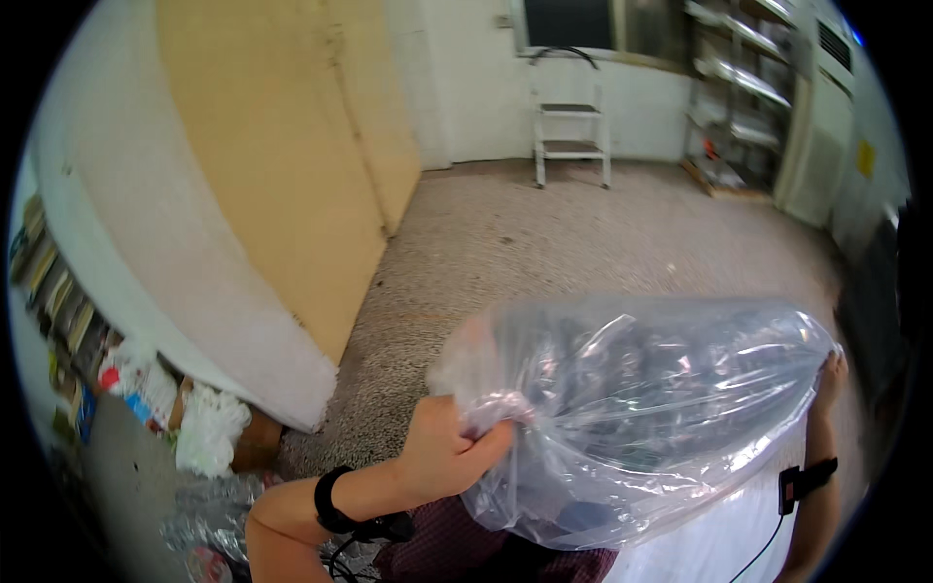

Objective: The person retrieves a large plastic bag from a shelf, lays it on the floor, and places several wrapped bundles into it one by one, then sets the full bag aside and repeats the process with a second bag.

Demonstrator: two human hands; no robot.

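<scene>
Bulging clear bag held aloft at both ends

The bag is held in front of the body, over the floor. Gathered film at its left end is clenched in the left hand; its right end is pinched by the right hand, partly hidden. Filling appears well advanced, though the contents cannot be made out. No knot or tie can be seen, and the bag has not been set down.

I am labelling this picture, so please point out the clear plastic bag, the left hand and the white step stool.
Clear plastic bag [661, 398], head view: middle of its bulging side.
Left hand [442, 452], head view: middle of the hand.
White step stool [570, 110], head view: its upper step.
</scene>
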